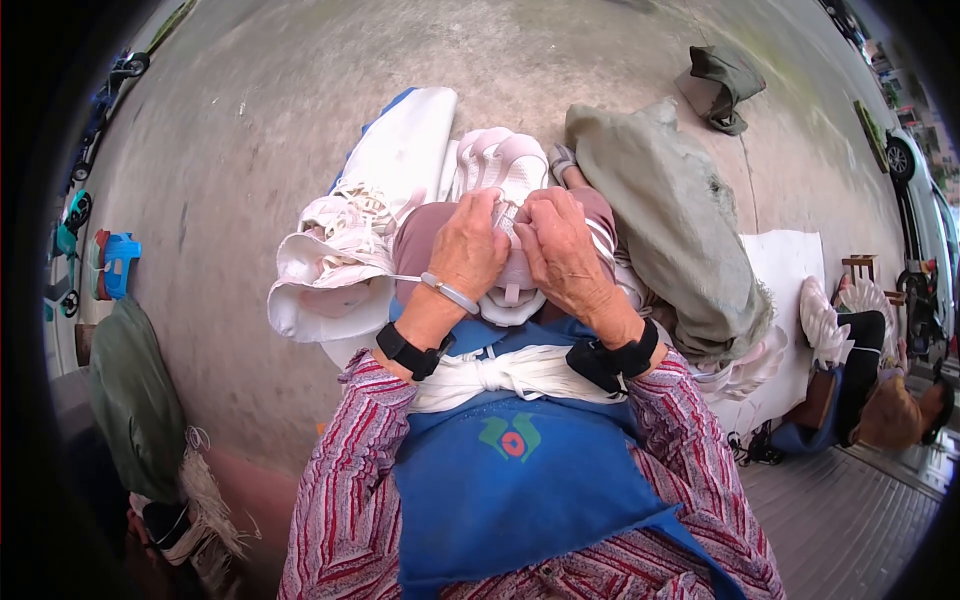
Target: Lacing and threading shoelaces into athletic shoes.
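A pink and white sneaker (pixel 512 268) lies on my lap, heel toward me. My left hand (pixel 470 240) is closed, its fingertips pinched at the left side of the sneaker's lacing. On the opposite side, my right hand (pixel 568 245) is closed too, thumb and fingers bent against the lacing close to the left fingertips. Any lace end between the fingers is too hidden to make out. Just beyond my hands, several pale pink and white shoe parts (pixel 500 158) stand pressed together. A bundle of white shoelaces (pixel 500 373) is tied across my waist over a blue apron (pixel 515 510).
At my left is a white bag (pixel 335 310) with laces and pink-white shoes. A grey-green sack (pixel 660 200) lies at my right, beside a pale sheet (pixel 790 255) with more shoes. A blue stool (pixel 121 265) stands far left; another person (pixel 865 350) sits at right.
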The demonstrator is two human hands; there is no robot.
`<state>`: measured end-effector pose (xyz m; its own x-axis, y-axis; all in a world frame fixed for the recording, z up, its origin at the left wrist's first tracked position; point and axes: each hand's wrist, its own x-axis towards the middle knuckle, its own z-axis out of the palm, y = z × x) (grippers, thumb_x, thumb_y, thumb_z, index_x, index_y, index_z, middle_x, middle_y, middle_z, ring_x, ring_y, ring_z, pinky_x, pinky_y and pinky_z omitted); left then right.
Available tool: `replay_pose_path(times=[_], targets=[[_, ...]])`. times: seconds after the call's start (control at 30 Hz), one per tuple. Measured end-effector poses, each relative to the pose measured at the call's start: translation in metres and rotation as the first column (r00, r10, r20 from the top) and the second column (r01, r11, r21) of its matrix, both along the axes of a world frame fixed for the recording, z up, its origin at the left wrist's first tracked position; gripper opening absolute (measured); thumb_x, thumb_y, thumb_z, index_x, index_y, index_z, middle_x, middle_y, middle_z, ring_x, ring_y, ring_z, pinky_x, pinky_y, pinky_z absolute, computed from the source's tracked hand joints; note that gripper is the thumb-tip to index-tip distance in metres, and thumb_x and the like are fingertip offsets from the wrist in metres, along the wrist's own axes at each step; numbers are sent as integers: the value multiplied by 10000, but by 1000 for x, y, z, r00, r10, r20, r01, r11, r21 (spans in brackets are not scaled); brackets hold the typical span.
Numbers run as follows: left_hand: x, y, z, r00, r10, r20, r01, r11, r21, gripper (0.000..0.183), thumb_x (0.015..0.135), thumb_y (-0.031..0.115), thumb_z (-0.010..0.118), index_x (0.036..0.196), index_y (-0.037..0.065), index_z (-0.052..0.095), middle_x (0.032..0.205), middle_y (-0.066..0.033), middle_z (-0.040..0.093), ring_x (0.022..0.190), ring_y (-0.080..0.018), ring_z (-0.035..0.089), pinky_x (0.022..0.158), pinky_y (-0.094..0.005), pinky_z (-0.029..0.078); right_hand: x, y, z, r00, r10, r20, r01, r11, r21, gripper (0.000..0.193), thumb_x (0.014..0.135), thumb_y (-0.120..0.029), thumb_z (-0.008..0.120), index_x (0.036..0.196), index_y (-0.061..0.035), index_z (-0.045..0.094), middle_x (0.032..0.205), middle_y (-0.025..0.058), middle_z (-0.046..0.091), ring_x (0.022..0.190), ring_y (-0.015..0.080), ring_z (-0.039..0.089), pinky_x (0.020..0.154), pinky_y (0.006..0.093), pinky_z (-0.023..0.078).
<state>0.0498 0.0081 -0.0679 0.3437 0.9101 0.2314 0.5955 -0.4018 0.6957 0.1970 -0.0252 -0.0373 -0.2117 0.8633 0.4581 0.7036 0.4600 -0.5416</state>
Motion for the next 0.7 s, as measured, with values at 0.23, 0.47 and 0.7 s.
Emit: replay_pose_path(times=[0.23,0.47,0.7], targets=[[-2,8,-1,997,-31,75,27,998,56,344,819,18,542,1159,-24,508,1094,-229,538,982,-407,564,847,-426,476,-11,-19,2,962,-175,-208,109,950,-294,131,839,-58,572,956,-38,516,814,160,566,665,363,603,581,418,475],[-9,11,-16,996,-72,59,65,991,113,267,856,25,500,1120,-3,532,1074,-217,530,898,-421,595,754,-458,516,-22,3,-25,922,-329,202,359,923,-136,166,823,-182,657,942,-70,632,809,131,621,690,326,637,606,409,508],[-12,21,-18,992,-120,40,118,992,41,230,880,-10,476,1093,-25,560,993,-213,563,917,-386,577,778,-425,486,-25,9,-27,901,-341,269,385,913,-131,184,807,-225,676,860,-56,629,783,121,630,690,313,643,598,408,505]])
